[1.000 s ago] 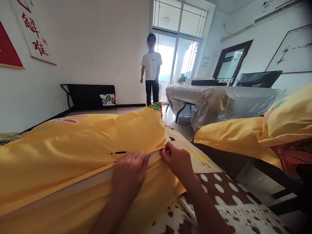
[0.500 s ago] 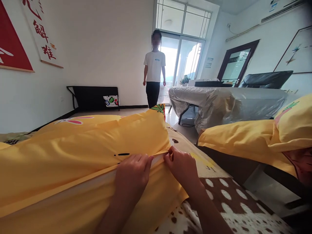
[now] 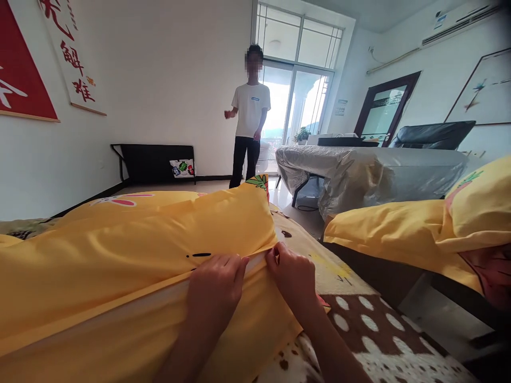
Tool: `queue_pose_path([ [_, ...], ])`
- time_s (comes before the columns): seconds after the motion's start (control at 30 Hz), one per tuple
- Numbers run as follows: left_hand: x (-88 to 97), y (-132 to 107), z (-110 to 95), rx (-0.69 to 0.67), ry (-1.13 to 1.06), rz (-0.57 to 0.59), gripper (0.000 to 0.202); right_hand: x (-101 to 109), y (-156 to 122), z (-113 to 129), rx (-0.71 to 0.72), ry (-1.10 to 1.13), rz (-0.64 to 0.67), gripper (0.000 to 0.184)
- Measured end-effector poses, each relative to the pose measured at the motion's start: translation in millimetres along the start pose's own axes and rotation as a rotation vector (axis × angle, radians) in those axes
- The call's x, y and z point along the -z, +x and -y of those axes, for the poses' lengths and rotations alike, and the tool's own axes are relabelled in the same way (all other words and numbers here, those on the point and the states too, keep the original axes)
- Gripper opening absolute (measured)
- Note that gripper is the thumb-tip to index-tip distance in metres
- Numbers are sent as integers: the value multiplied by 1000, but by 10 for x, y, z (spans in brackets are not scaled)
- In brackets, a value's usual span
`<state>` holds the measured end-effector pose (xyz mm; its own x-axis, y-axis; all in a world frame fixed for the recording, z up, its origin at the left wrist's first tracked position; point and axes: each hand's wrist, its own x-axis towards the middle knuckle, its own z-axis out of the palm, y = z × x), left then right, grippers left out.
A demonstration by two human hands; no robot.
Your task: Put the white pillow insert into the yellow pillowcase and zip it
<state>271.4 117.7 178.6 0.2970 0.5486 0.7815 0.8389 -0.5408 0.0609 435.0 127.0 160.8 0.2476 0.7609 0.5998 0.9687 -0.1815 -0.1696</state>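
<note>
A yellow quilt cover with printed pictures spreads across the foreground. Its hemmed edge runs slantwise from the lower left up to my hands, and a white strip shows just beneath that edge. My left hand is closed over the hem, its thumb on the right and its fingertips hidden in the cloth. A little to the right, my right hand pinches the edge near the cover's corner between thumb and fingers. Under the cover lies a brown and cream blanket with spots.
Another yellow printed cloth drapes over something at the right. Behind it stands a table wrapped in clear plastic. A person in a white shirt stands near the glass doors. A black folded frame leans against the back wall.
My hands stay at nearly the same place on the hem. The person at the back has raised one forearm and shifted their legs. The view has tilted slightly.
</note>
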Motion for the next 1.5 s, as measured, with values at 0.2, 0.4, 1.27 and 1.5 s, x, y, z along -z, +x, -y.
queue_pose_path([
  [0.2, -12, -4, -4, -3, 30, 15, 32, -153, 41, -17, -33, 39, -46, 22],
  [0.4, -41, -24, -41, -53, 59, 27, 30, -151, 120, -123, -17, 146, -139, 16],
  [1.27, 1258, -764, 1838, 54, 363, 199, 27, -229, 140, -353, 153, 386, -761, 22],
  [1.5, 1481, -935, 2339, 180, 542, 176, 31, -305, 162, -237, 231, 435, -691, 22],
])
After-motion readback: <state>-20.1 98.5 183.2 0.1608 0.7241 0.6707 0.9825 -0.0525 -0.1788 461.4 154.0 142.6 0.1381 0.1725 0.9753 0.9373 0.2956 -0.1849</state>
